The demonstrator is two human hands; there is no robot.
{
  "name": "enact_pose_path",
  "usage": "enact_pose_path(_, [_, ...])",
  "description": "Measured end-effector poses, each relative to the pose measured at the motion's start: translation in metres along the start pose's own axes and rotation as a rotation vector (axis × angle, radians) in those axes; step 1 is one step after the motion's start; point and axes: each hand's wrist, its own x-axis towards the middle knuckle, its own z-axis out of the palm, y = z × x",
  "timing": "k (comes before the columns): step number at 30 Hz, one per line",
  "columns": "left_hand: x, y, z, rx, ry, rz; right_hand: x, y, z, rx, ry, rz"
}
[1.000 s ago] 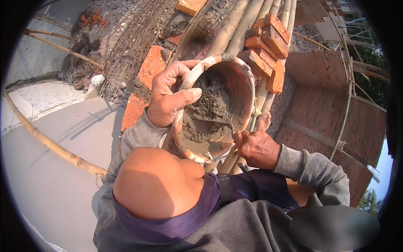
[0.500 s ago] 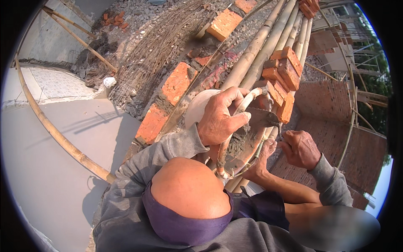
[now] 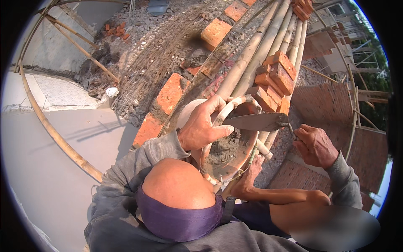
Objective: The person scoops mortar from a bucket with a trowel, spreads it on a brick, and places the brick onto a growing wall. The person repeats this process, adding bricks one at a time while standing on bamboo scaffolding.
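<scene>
My left hand (image 3: 205, 126) grips the thick pale handle (image 3: 228, 110) of a bucket, its thumb lying over the handle toward the bucket's mouth. Grey mortar (image 3: 224, 149) lies inside the bucket (image 3: 247, 156), which is tilted toward me. To the right, my right hand (image 3: 315, 145) is closed round the grip of a pointing trowel; the grip itself is mostly hidden by the fingers. The trowel's blade (image 3: 258, 122) spans the bucket's mouth above the mortar, its tip close to my left thumb. Some mortar clings to the blade near the shank.
Bamboo poles (image 3: 253, 56) run away beside the bucket, with stacked bricks (image 3: 277, 77) on them. Left of them is a brick course (image 3: 170, 93) with mortar joints. My bare foot (image 3: 251, 174) rests beside the bucket. A bent bamboo pole (image 3: 54, 135) crosses the left side.
The trowel has come up from the mortar, and its blade now lies across the bucket's mouth. My right hand has moved right. My left hand keeps its hold; the bucket appears shifted left.
</scene>
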Motion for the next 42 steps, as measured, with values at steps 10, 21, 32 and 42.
enact_pose_path(10, [-0.002, 0.016, 0.009, -0.139, 0.159, -0.082, 0.089, -0.017, 0.131, 0.422, -0.131, -0.270])
enact_pose_path(21, [-0.046, 0.032, 0.040, -0.301, 0.338, -0.114, 0.081, 0.000, 0.098, 0.613, -0.239, -0.485])
enact_pose_path(32, [-0.068, 0.036, 0.027, -0.402, 0.359, -0.182, 0.063, 0.051, 0.084, 0.492, -0.275, -0.450])
enact_pose_path(42, [-0.112, 0.018, -0.013, 0.271, 0.343, -0.470, 0.083, 0.048, 0.076, 0.544, -0.332, -0.472])
